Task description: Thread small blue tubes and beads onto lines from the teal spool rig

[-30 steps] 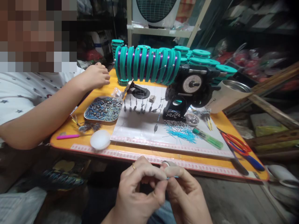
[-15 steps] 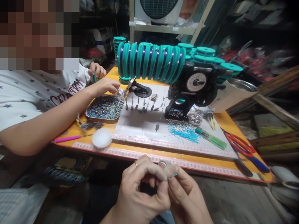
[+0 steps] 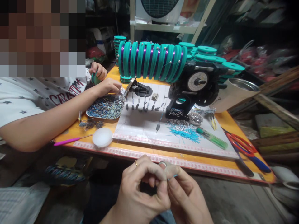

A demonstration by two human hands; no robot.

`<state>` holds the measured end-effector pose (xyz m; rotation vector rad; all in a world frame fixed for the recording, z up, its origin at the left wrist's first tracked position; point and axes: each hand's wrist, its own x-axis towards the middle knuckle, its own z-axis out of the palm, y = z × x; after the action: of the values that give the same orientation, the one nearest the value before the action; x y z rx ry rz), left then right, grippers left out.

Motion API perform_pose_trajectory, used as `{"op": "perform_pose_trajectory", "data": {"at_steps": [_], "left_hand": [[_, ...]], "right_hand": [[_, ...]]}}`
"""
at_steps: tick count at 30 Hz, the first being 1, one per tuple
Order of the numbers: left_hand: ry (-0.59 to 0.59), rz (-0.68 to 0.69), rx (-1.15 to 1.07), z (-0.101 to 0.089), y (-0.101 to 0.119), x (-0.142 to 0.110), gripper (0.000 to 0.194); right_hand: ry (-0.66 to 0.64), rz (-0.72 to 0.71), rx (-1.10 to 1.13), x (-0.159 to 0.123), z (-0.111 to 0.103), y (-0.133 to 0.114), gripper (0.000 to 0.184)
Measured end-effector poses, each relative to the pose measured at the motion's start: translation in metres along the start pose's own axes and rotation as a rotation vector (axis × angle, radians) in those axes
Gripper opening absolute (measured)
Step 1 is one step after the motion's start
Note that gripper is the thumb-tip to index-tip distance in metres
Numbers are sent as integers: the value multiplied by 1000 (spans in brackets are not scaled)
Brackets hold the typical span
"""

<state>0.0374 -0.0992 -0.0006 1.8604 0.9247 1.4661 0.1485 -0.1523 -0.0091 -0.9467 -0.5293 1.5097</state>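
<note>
"In the head view, what are the hands doing?"

"They're working just short of the worktop (image 3: 113, 74). The right hand (image 3: 184, 191), between five and six o'clock, is pinching a blue tube (image 3: 173, 176) between thumb and forefinger, and only a short bit is showing. The left hand (image 3: 144, 186), at six, is touching it."

"And the left grip?"

"Its thumb and forefinger are meeting in a closed pinch. Whether anything is sitting between them, I can't tell; the fingertips are hiding it."

"What could go wrong there?"

"The tube is looking slim, probably slick. A slack pinch or a roll of the thumb could be dropping it, and with nothing but lap and floor below, finding it would be slow."

"Anything else?"

"Loose tubes (image 3: 183, 136) are lying at four o'clock on the board (image 3: 130, 127); a brushing sleeve could be scattering them. A co-worker's forearm (image 3: 63, 116) is reaching in from nine, right beside the tray (image 3: 105, 119), so a careless elbow could be tipping it. At twelve the spools (image 3: 151, 60) are looming over a row of weights (image 3: 158, 127); a bumped worktop could be setting those weights tangling."
</note>
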Motion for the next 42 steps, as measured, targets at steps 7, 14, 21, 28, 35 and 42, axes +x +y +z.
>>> {"op": "perform_pose_trajectory", "data": {"at_steps": [7,14,21,28,35,42], "left_hand": [[-30,9,16,-3,0,-2,17],[-36,37,64,-4,0,1,18],[-65,-11,26,-2,-9,-12,18],[-114,101,117,-5,-3,-2,21],[-72,126,112,-1,-10,-11,21],[-99,75,91,-2,-11,-12,20]], "right_hand": [[15,-22,-25,0,1,-1,22],[63,-59,-89,1,-1,-1,20],[50,-72,-114,4,-5,-5,16],[-69,-77,-295,4,-22,-11,11],[-59,-100,-349,5,-23,-13,13],[-63,-54,-289,6,-20,-12,14]]}}
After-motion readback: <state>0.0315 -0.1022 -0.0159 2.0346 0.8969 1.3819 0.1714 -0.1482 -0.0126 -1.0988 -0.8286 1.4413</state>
